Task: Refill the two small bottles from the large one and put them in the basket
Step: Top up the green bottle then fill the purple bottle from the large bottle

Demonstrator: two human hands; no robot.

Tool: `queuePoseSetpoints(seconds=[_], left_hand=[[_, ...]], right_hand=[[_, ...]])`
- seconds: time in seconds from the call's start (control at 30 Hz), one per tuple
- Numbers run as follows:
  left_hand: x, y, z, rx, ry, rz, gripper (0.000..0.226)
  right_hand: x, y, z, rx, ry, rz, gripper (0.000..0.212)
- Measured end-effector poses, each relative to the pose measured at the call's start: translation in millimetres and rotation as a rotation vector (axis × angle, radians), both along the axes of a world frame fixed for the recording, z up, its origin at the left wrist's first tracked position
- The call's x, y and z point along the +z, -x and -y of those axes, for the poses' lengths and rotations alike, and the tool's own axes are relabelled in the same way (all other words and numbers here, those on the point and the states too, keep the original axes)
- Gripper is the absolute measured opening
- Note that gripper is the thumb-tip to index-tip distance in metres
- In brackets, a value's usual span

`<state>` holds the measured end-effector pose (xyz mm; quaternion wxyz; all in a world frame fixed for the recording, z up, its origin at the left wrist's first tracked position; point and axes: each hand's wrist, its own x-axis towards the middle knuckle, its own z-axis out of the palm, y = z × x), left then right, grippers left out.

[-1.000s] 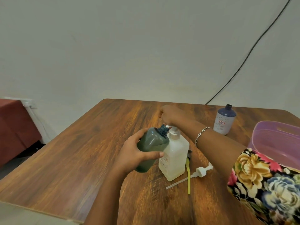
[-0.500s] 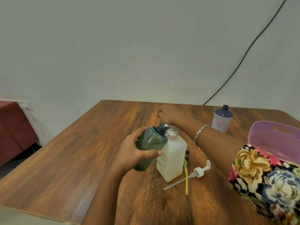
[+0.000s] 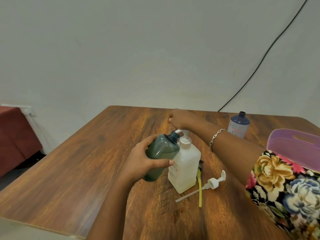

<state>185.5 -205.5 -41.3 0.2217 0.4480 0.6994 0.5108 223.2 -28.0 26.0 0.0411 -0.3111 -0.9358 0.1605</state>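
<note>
We see a brown wooden table (image 3: 83, 170) with bold grain, set against a plain pale wall (image 3: 138, 49). A black cable (image 3: 259, 64) runs down the wall to the table's far right side, and dark red furniture (image 3: 15, 135) stands at the left. Mid-table, our left hand (image 3: 143, 163) grips the dark green bottle (image 3: 161, 151), tilted so its open neck meets the spout of the fitted pump (image 3: 185, 134) on the large white bottle (image 3: 187, 168), which stands upright just beside it. Our right hand (image 3: 180, 118) is curled over that pump's head from above. A loose pump (image 3: 213, 183) and a yellow strip (image 3: 200, 191) lie to the right of the large bottle. The uncapped blue bottle (image 3: 239, 125) stands far right, well apart, and the purple basket (image 3: 294, 146) sits at the right edge. Both the large and the blue bottle carry labels with red marks, too small to read.
</note>
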Motion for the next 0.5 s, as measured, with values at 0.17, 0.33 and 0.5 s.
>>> queuePoseSetpoints(seconds=[0.17,0.33,0.5], left_hand=[[-5,2,-1,-0.004,0.012,0.013,0.077],[-5,2,-1,-0.001,0.008,-0.004,0.083],[-1,1,0,-0.01,-0.002,-0.005,0.085]], right_hand=[[-11,-5,7,-0.018,-0.059,0.038,0.028],[-15,-3,3,-0.019,-0.061,-0.006,0.027],[-3,-4,-1,0.047,-0.066,-0.022,0.026]])
